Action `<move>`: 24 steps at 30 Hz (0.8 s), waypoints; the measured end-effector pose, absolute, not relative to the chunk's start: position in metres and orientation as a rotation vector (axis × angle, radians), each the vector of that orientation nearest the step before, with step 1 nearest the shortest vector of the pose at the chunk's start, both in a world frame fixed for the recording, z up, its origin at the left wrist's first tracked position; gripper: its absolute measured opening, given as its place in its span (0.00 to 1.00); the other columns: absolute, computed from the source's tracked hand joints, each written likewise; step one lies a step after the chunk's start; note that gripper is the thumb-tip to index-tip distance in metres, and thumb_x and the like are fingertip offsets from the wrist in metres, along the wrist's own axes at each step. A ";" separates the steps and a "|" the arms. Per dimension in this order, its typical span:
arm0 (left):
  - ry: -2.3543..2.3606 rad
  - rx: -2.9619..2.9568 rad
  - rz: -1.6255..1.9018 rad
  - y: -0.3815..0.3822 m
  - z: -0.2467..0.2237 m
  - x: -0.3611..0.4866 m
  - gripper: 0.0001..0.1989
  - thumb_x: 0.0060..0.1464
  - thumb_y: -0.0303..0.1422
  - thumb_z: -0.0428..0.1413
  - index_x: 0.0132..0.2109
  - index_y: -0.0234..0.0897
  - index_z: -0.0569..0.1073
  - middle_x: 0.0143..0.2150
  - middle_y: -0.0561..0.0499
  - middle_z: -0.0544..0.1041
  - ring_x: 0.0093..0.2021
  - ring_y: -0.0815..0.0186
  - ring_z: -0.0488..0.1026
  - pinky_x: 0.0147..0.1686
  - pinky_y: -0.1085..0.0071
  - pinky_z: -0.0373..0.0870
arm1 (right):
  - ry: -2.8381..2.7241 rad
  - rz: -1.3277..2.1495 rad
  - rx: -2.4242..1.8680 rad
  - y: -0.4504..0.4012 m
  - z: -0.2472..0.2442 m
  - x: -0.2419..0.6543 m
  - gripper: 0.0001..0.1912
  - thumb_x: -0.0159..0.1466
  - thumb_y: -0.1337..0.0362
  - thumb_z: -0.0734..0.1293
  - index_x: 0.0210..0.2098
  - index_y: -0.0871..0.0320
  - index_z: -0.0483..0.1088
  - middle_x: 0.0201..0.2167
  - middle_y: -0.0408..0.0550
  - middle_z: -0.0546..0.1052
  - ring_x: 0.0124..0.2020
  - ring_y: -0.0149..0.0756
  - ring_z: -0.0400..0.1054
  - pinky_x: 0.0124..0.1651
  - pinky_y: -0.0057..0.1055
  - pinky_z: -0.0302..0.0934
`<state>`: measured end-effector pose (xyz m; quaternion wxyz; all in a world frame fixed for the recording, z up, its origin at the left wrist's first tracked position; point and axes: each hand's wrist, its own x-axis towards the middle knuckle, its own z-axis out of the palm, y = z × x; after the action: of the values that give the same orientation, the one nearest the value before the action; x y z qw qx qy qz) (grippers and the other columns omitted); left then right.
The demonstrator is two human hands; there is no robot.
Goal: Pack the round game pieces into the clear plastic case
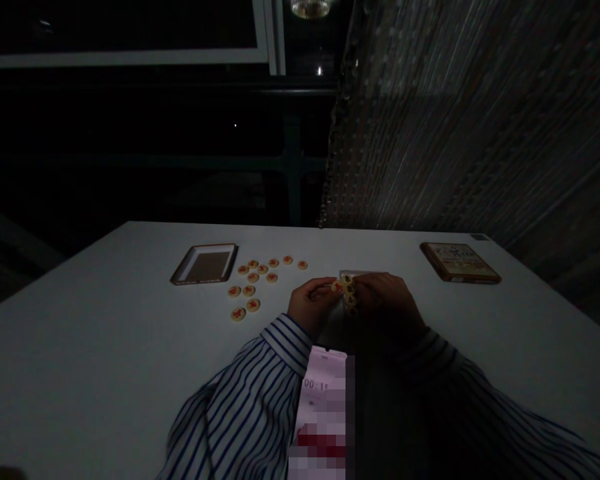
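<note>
My left hand [307, 303] is closed, pinching a round cream xiangqi piece [337, 287] with a red character. Right beside it, several xiangqi pieces with black characters [349, 291] are bunched between my two hands. My right hand [387, 293] is curled at their right side, its fingertips close to or on them; shadow hides what it grips. Behind the hands shows the pale edge of a tray or box [355, 273], mostly covered. To the left, several red-marked xiangqi pieces [253, 305] lie scattered face up on the white table [145, 333].
A shallow open box part [177, 275] with a brown rim lies back left. Back right sits a flat printed box [460, 262]. A lit phone [325, 373] showing a timer is below my hands. Beyond the table hangs a strand curtain [410, 133]. The room is dim.
</note>
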<state>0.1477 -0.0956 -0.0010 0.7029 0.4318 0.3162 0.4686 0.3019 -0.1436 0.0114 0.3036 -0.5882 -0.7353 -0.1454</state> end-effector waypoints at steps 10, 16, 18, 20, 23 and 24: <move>0.654 0.954 1.017 -0.098 -0.004 0.150 0.14 0.32 0.30 0.64 0.32 0.34 0.76 0.31 0.49 0.78 0.32 0.67 0.74 0.39 0.68 0.69 | -2.203 -0.280 -1.744 -0.140 0.013 0.302 0.12 0.59 0.62 0.57 0.34 0.57 0.71 0.30 0.48 0.76 0.30 0.35 0.67 0.31 0.29 0.51; 0.653 0.988 1.001 -0.103 0.004 0.149 0.13 0.34 0.30 0.63 0.33 0.35 0.77 0.33 0.49 0.79 0.34 0.66 0.74 0.41 0.68 0.70 | -2.231 -0.288 -1.791 -0.140 0.015 0.298 0.15 0.59 0.58 0.57 0.41 0.57 0.69 0.38 0.49 0.75 0.35 0.36 0.66 0.34 0.30 0.50; 0.637 1.017 0.996 -0.104 0.005 0.149 0.13 0.35 0.30 0.63 0.34 0.35 0.77 0.34 0.49 0.79 0.34 0.66 0.74 0.42 0.68 0.70 | -2.254 -0.259 -1.834 -0.138 0.015 0.298 0.16 0.59 0.57 0.57 0.40 0.57 0.69 0.36 0.49 0.75 0.33 0.36 0.66 0.33 0.30 0.50; 0.634 1.044 0.993 -0.105 0.005 0.149 0.12 0.36 0.30 0.62 0.34 0.36 0.77 0.34 0.49 0.79 0.35 0.65 0.74 0.42 0.67 0.69 | -2.274 -0.247 -1.863 -0.135 0.014 0.298 0.16 0.59 0.56 0.57 0.39 0.56 0.69 0.35 0.48 0.76 0.32 0.36 0.66 0.32 0.30 0.50; 0.658 1.101 0.979 -0.104 0.004 0.149 0.12 0.37 0.31 0.62 0.35 0.36 0.77 0.35 0.49 0.78 0.37 0.65 0.74 0.43 0.67 0.69 | -2.287 -0.266 -1.842 -0.133 0.011 0.299 0.15 0.59 0.55 0.57 0.37 0.54 0.69 0.33 0.47 0.75 0.32 0.36 0.66 0.31 0.30 0.50; 0.670 1.118 0.977 -0.104 0.004 0.149 0.12 0.38 0.31 0.61 0.35 0.36 0.77 0.35 0.49 0.78 0.37 0.65 0.74 0.43 0.67 0.69 | -2.290 -0.272 -1.826 -0.133 0.011 0.299 0.14 0.59 0.55 0.57 0.37 0.54 0.69 0.32 0.47 0.75 0.32 0.36 0.66 0.32 0.30 0.50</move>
<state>0.1490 -0.1041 0.0038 0.6864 0.4991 0.2993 0.4362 0.2987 -0.1326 0.0106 0.1000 -0.6178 -0.7745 -0.0921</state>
